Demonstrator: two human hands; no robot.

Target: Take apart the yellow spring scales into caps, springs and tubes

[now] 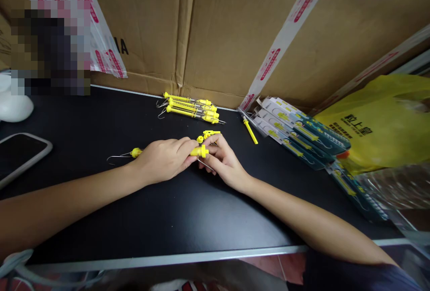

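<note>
My left hand is closed around the body of a yellow spring scale, which lies roughly level above the black table. A thin wire hook sticks out past its left end. At the scale's other end, the fingers of my right hand are curled together, with a bent metal hook under the thumb. What else those fingers cover is hidden. Just behind the hands lie small yellow plastic parts, partly covered by the right fingers.
Several yellow spring scales lie stacked near the cardboard. A yellow stick-like part rests right of them. Printed boxes and a yellow plastic bag crowd the right side. On the left are a phone and a white object.
</note>
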